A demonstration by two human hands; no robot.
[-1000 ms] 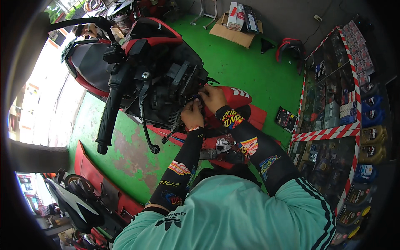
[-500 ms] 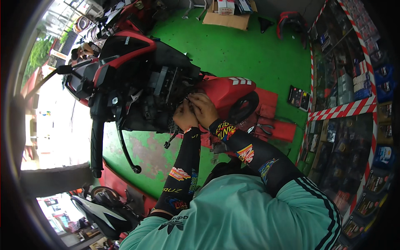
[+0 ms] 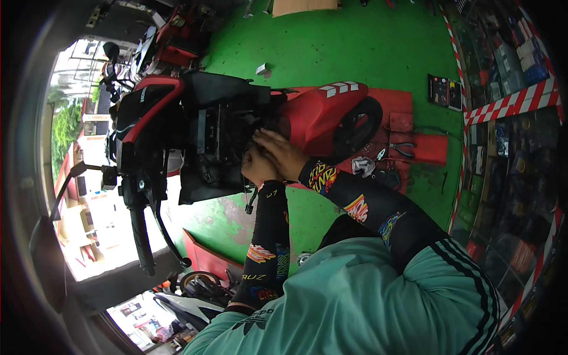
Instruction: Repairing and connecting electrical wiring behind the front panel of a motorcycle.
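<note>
My left hand (image 3: 259,168) and my right hand (image 3: 284,157) are together at the uncovered front of a red and black motorcycle (image 3: 145,115). The left hand is closed, its fingers curled. The right hand lies against it, fingers pressed together and reaching over its top. Whatever they grip is hidden between them and the dark parts behind. Just right of the hands is the red front fender (image 3: 307,118) with white chevrons, over the black front wheel (image 3: 362,127). A short cable with a black connector (image 3: 249,208) hangs below my left hand.
On the left, a handlebar grip (image 3: 139,236) and a long lever (image 3: 165,231) stick out toward me. Pliers (image 3: 403,148) and a crumpled cloth (image 3: 362,167) lie on the red platform (image 3: 429,149) beyond the wheel. Glass display cases (image 3: 503,154) with striped tape stand at the right.
The view has shifted, so the motorcycle and floor appear moved. Both hands stay together at the same spot on the motorcycle, with the right fingers a little straighter over the left hand.
</note>
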